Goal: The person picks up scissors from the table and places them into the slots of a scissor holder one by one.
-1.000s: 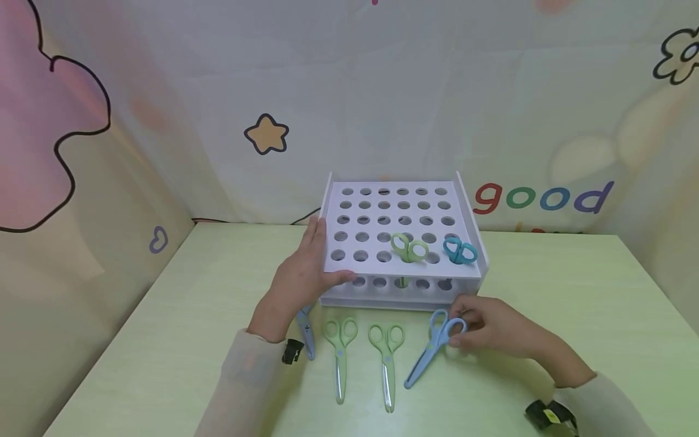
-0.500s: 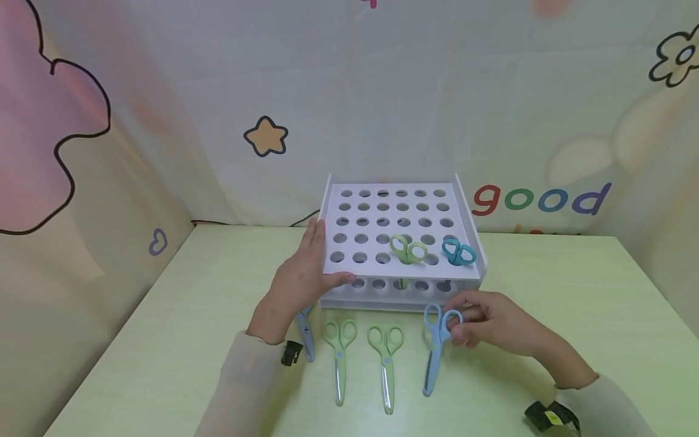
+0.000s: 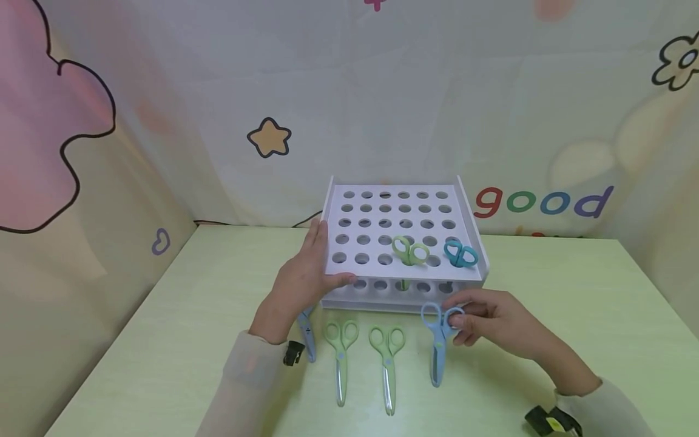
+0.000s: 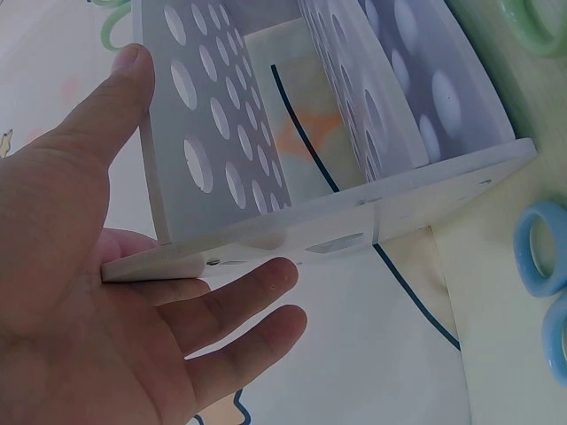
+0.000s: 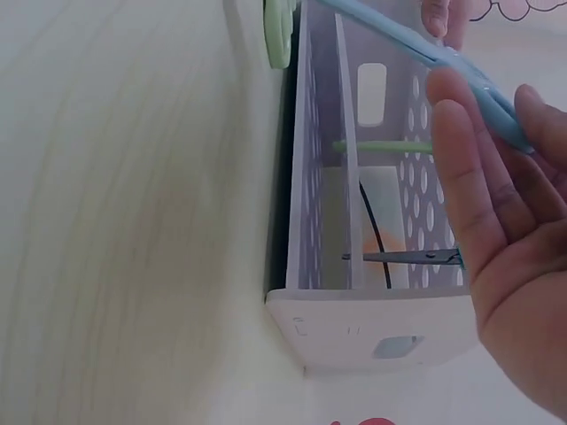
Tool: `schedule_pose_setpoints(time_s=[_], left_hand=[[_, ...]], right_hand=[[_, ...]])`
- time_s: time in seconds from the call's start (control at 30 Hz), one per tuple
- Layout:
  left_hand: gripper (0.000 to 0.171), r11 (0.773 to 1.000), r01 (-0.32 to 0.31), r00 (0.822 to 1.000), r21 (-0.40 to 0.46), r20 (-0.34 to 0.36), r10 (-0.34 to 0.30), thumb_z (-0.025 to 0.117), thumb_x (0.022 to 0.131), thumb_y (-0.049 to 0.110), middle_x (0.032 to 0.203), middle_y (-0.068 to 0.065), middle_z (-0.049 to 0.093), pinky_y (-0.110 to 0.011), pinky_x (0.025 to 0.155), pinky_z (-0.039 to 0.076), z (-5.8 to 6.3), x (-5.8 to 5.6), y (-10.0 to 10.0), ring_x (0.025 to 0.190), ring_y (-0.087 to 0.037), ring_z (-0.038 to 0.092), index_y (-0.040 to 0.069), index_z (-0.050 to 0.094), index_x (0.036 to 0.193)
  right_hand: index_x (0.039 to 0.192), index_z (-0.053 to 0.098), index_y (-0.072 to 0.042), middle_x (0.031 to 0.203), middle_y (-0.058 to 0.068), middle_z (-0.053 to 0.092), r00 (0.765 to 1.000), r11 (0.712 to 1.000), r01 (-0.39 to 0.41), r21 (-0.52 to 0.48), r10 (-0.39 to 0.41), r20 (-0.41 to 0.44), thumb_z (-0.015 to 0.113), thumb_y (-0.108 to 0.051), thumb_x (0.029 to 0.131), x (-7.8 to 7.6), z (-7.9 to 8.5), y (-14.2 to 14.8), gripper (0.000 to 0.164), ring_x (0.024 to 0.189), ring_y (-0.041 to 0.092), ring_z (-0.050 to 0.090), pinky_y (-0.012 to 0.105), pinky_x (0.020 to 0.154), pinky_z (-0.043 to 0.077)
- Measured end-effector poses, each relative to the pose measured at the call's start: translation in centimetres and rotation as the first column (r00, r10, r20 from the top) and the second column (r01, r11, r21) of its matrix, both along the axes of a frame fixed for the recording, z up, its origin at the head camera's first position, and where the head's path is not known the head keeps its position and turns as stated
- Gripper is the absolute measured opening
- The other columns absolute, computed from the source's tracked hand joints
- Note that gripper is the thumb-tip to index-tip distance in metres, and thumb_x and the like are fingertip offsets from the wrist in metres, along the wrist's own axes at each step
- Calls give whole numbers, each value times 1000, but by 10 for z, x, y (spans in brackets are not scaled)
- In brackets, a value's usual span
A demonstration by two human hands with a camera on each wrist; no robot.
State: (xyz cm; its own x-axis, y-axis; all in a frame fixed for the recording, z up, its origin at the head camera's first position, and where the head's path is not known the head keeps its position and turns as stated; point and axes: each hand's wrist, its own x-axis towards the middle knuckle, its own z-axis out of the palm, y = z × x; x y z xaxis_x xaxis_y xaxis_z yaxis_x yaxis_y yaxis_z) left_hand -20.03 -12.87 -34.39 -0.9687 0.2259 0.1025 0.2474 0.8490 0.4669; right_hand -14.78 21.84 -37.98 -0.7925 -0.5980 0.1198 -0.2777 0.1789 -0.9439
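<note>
A white rack (image 3: pixel 389 271) with rows of round holes stands on the table. My left hand (image 3: pixel 300 279) holds its front left corner, thumb on the front edge, fingers along the outer side wall (image 4: pixel 443 190). Between thumb and fingers, my right hand (image 3: pixel 494 318) pinches blue scissors (image 3: pixel 438 361) by a handle loop, blades hanging down before the rack's front right. Green scissors (image 3: pixel 401 246) and teal scissors (image 3: pixel 453 250) stand in rack holes, handles up; the right wrist view shows the teal pair's dark blades (image 5: pixel 412 257) inside.
Two green scissors, a left pair (image 3: pixel 341 364) and a right pair (image 3: pixel 388 370), lie in front of the rack. Another blue pair (image 3: pixel 308 340) is partly hidden by my left wrist. Behind the pale green table (image 3: pixel 164 364) hangs a printed cloth (image 3: pixel 382 109).
The blue scissors in my right hand have swung from a slant to nearly straight, blades pointing down. My left hand stays on the rack.
</note>
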Motion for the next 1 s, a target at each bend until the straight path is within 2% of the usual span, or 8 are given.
schedule_pose_setpoints(time_s=[0.2, 0.37, 0.73, 0.83, 1.0], left_hand=[[119, 1000, 1, 1000, 4, -4, -1, 81, 83, 51, 169, -12, 0, -31, 61, 45, -1, -1, 1, 85, -23, 59, 6, 3, 163], [120, 1000, 6, 1000, 1, -7, -6, 80, 83, 52, 169, -12, 0, -31, 59, 44, -1, -1, 1, 83, -23, 59, 6, 3, 162], [124, 999, 16, 1000, 35, -11, -15, 81, 83, 50, 169, -8, -2, -31, 56, 44, 0, -1, 0, 71, -21, 56, 5, -4, 162], [126, 998, 18, 1000, 57, -26, -16, 82, 83, 48, 169, -9, 3, -31, 55, 43, -2, -1, 0, 70, -21, 55, 7, -7, 161], [127, 998, 2, 1000, 59, -28, 0, 83, 82, 48, 168, -14, -5, -32, 52, 42, -2, 0, 1, 75, -24, 59, 6, -8, 161]], right_hand=[[121, 63, 9, 93, 11, 73, 994, 998, 69, 2, -69, -91, 59, 1, 101, 6, 7, -2, 22, 72, 27, 72, 41, 64, 59], [116, 65, 8, 91, 9, 74, 982, 988, 152, -7, -152, -111, 60, 1, 100, 11, 15, -4, 19, 71, 26, 72, 40, 64, 59], [109, 66, 5, 87, 12, 71, 964, 979, 187, -80, -199, -177, 57, 4, 100, 14, 22, -8, 12, 73, 23, 71, 37, 63, 58], [109, 66, 5, 87, 14, 70, 956, 975, 207, -86, -220, -194, 57, 3, 101, 15, 25, -11, 12, 73, 23, 71, 35, 63, 58], [109, 67, 6, 86, 14, 70, 941, 963, 250, -103, -267, -208, 57, 3, 101, 15, 28, -16, 13, 72, 23, 71, 35, 65, 58]])
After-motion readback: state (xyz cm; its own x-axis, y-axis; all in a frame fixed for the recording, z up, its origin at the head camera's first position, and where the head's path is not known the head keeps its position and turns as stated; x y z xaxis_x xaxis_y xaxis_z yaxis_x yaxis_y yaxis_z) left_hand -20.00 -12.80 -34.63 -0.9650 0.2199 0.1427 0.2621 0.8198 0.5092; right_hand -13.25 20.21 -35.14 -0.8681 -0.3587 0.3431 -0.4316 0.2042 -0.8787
